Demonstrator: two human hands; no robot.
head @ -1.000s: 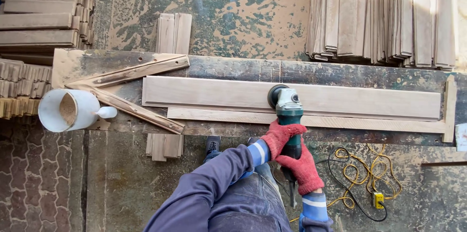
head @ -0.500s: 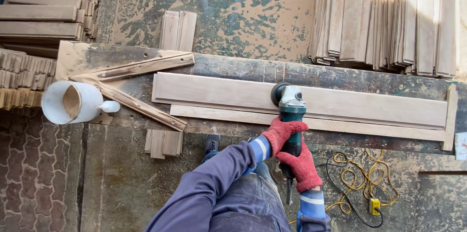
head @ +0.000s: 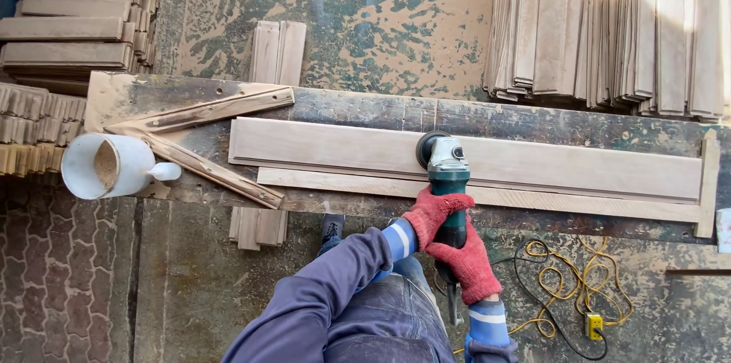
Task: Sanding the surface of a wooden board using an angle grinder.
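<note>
A green and grey angle grinder [head: 445, 174] rests with its round disc on a long pale wooden plank [head: 571, 165] that lies lengthwise on a worn workbench [head: 365, 108]. Both hands wear red knit gloves. My left hand [head: 429, 214] grips the grinder's body just behind the head. My right hand [head: 468, 264] holds the rear handle, nearer my body. A thinner wooden strip [head: 335, 182] lies along the plank's near edge.
A white plastic jug [head: 110, 166] with sawdust lies on its side at the bench's left end. Wooden slats are stacked at far left [head: 61, 35] and far right [head: 609, 28]. A yellow cord [head: 567, 283] coils on the floor at right.
The grinder and both hands slid slightly left along the plank after a small shift right. The grip is unchanged.
</note>
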